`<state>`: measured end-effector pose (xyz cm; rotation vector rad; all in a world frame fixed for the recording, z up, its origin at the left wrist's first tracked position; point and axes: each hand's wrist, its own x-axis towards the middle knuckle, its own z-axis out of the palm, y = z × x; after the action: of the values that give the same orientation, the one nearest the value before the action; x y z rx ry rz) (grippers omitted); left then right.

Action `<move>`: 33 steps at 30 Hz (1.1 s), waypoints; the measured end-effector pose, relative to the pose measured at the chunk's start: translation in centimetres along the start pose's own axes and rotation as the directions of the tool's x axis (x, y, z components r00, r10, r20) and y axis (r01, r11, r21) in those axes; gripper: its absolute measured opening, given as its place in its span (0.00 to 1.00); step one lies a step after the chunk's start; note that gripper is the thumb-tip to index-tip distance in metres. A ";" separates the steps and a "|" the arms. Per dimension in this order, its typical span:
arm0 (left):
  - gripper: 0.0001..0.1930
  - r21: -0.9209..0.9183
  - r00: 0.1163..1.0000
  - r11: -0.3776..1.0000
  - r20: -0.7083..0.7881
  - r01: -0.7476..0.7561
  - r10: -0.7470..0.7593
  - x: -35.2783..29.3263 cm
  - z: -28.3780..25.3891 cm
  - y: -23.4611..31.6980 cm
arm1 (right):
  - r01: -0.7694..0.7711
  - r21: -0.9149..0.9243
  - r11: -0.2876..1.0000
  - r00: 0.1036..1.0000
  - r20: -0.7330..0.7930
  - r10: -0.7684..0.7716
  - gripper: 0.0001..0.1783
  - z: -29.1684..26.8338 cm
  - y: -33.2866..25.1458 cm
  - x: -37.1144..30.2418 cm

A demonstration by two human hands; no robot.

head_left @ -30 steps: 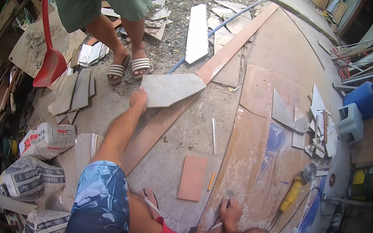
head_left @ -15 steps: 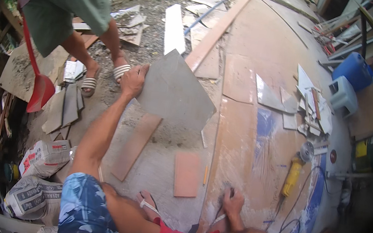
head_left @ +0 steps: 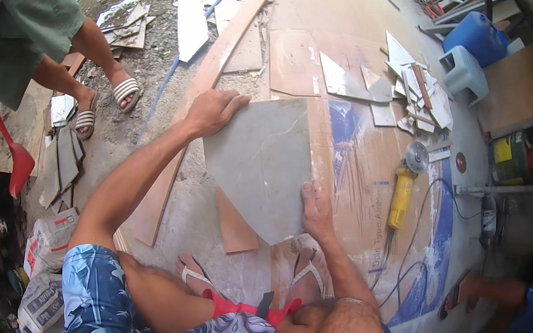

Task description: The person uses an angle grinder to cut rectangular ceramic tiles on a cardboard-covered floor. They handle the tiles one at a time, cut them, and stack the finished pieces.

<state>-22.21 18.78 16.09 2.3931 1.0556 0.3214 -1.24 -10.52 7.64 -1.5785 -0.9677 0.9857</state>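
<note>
The left hand (head_left: pixel 217 113) pinches the gray tile (head_left: pixel 261 159) at far left, the right hand (head_left: pixel 317 211) clasps its right edge, a reddish tile (head_left: pixel 234 229) showing at near left

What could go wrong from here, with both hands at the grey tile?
Cuts: the bare left hand and right hand are on the edges of the grey tile, which may be sharp.
Dropping: its lower corner points toward the open sandals, so a slip might hurt a foot.
Snagging: the yellow grinder lies nearby, disc exposed, its looped cord a possible trip hazard.
</note>
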 end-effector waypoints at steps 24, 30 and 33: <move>0.41 0.175 0.748 0.820 0.544 -0.545 0.380 6.0 22.4 5.9 | -0.305 0.242 0.921 0.883 -0.291 0.369 0.29 -3.0 12.2 -1.2; 0.39 0.598 0.970 0.802 -0.181 -0.020 0.159 13.7 20.1 1.6 | -0.246 0.211 0.946 0.915 -0.271 0.298 0.30 -4.1 13.4 -1.2; 0.41 0.566 0.901 0.738 0.023 -0.368 0.433 14.5 23.3 -3.2 | -0.402 -0.228 0.887 0.901 -0.269 0.339 0.34 -3.8 15.9 0.8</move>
<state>-5.10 23.29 -5.15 3.1842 0.7231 0.3270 4.41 -13.90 -7.39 -2.1223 -0.6772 0.9293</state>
